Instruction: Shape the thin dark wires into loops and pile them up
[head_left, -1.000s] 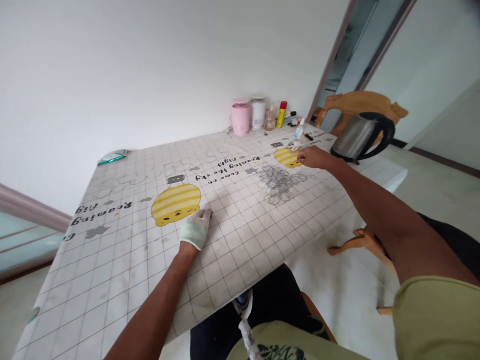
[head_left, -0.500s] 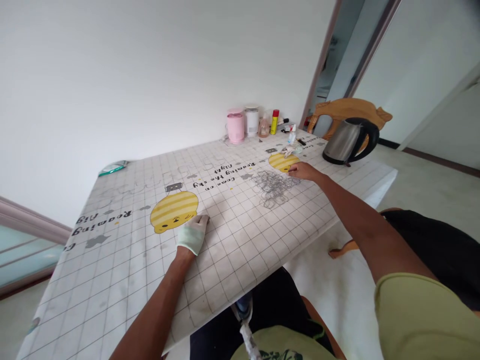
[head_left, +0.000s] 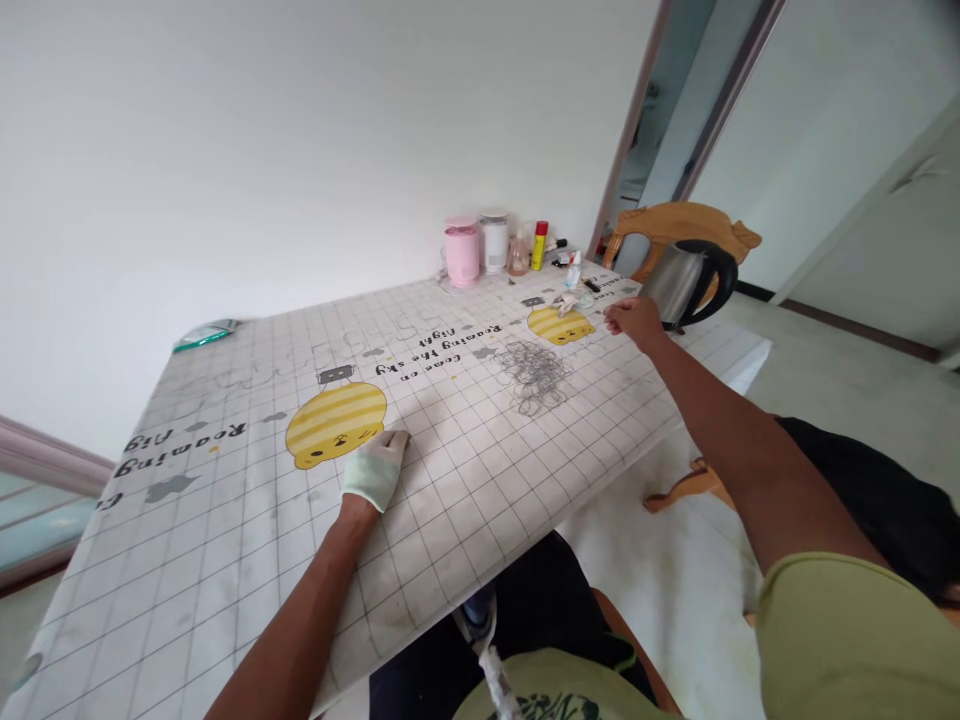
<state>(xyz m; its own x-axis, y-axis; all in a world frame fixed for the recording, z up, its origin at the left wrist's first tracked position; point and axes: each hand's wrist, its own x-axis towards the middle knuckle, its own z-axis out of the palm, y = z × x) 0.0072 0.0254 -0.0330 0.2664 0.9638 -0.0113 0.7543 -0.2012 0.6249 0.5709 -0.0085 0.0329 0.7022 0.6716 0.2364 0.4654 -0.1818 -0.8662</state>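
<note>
My left hand point(head_left: 375, 468), in a pale green-white glove, rests on the tablecloth with its fingers curled closed. It lies beside a printed yellow striped balloon figure point(head_left: 330, 420), and whatever its fingers hold, if anything, is hidden. A loose tangle of thin dark strands in loops point(head_left: 534, 378) lies between my hands. Beyond the tangle, to the right, my bare right hand point(head_left: 634, 322) is just above the cloth in front of the kettle point(head_left: 675, 280). Its fingers are pinched together; anything between them is too small to make out.
Along the wall stand a pink container point(head_left: 461, 252), a white container point(head_left: 493, 242), a pinkish bottle point(head_left: 517, 254) and a red-yellow can point(head_left: 538, 246). A small white bottle point(head_left: 574, 270) is nearby. A green-edged packet point(head_left: 206, 335) lies far left. A wooden chair point(head_left: 690, 215) stands behind the kettle.
My right hand has moved right, from the edge of the tangle to in front of the kettle. My left hand stays by the balloon figure. The view has shifted slightly.
</note>
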